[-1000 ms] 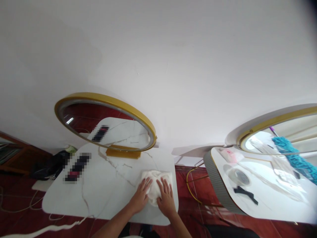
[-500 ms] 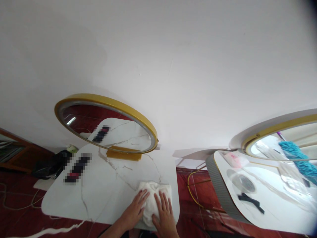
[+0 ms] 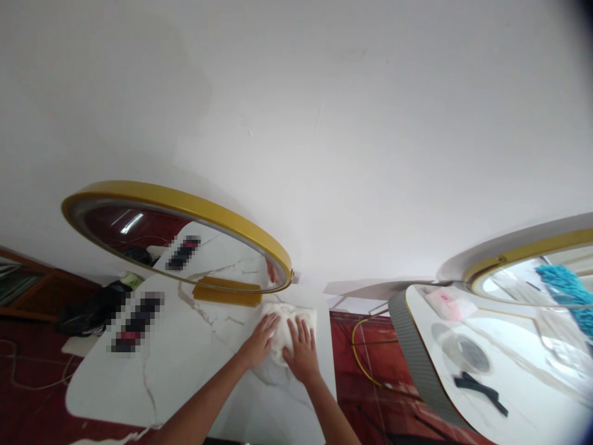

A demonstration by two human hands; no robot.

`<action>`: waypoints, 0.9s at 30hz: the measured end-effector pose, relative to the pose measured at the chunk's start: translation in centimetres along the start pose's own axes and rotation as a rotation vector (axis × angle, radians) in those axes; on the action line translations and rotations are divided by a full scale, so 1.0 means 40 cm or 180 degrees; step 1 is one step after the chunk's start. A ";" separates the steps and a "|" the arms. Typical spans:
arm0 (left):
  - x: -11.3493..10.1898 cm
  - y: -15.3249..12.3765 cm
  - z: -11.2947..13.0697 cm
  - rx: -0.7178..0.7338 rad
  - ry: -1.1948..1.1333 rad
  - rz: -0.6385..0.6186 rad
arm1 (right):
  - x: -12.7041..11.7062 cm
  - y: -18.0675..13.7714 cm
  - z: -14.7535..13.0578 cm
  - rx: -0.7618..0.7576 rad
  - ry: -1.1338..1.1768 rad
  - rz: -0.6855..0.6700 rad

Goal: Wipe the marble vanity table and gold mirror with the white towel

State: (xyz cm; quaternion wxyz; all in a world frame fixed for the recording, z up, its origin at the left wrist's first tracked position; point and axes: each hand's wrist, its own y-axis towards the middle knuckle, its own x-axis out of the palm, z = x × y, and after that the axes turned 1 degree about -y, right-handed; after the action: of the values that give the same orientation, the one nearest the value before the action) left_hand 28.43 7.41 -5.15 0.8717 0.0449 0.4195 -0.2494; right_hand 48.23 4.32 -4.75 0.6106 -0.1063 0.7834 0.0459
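Observation:
A crumpled white cloth [image 3: 286, 320] lies on the white marble table [image 3: 185, 358], close to its far right corner. My left hand [image 3: 257, 342] and my right hand [image 3: 301, 348] press flat on the cloth side by side, fingers stretched out. Just behind the cloth stands a round gold-framed mirror [image 3: 176, 232] on a gold base [image 3: 227, 292], and a fingertip shows reflected at its right edge.
A blurred-out dark object [image 3: 134, 321] lies on the table's left part. A second white table [image 3: 500, 364] to the right carries a black strip [image 3: 479, 390], a round disc [image 3: 466, 353] and a pink packet [image 3: 445, 301], with another gold mirror behind. Red floor and cables lie below.
Both hands first pulled the cloth toward the table's near edge, then pushed it away to the far right corner next to the mirror base. The camera shifted as I leaned forward.

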 end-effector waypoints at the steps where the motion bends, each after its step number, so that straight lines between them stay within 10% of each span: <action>1: -0.008 0.023 -0.005 0.0032 0.0013 0.0024 | -0.002 0.023 0.004 0.0034 -0.0024 -0.0018; 12: -0.072 0.185 -0.044 0.0274 0.0057 0.0163 | -0.014 0.190 0.029 0.0254 -0.0077 -0.0107; 27: -0.038 0.131 -0.032 0.0029 -0.0007 0.0131 | -0.017 0.146 0.008 0.0253 -0.0107 -0.0075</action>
State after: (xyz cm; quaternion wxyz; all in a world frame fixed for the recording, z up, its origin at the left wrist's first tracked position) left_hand 29.20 12.94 -5.49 0.8768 0.0572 0.4164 -0.2334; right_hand 47.39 10.14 -4.52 0.6280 -0.0904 0.7729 0.0093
